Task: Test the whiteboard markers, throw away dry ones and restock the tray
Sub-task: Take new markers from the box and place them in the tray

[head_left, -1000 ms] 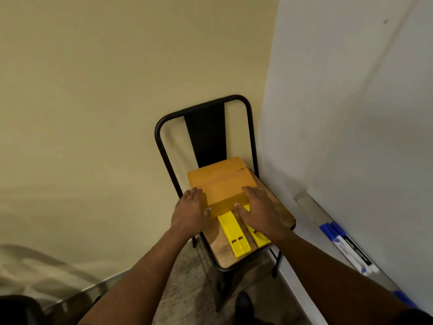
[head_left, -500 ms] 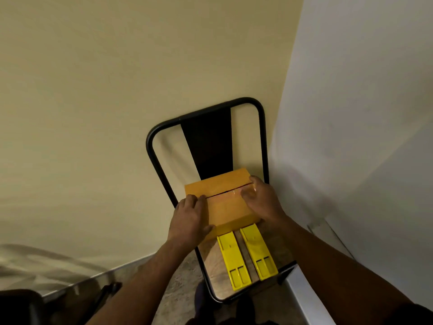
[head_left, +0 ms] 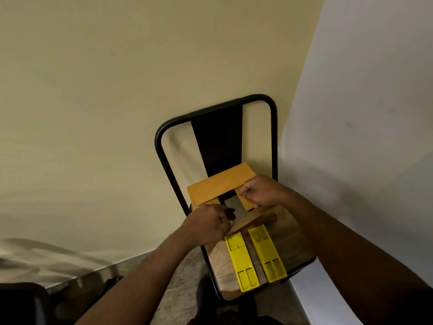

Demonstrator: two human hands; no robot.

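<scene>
Opening cardboard box [head_left: 220, 187] on chair seat [head_left: 284, 233]: your left hand [head_left: 207, 227] grips the near flap, right hand [head_left: 260, 193] pinches the right flap. Contents lie between both grips, unidentifiable. Two yellow trays [head_left: 243, 261] sit just nearer you.

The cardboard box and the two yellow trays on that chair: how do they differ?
The cardboard box is orange-brown and broad; the yellow trays are bright yellow, long and narrow. The box sits at the back of the chair seat with both hands pulling its flaps open; the trays lie untouched in front of it, side by side. Both rest on the same seat.
</scene>
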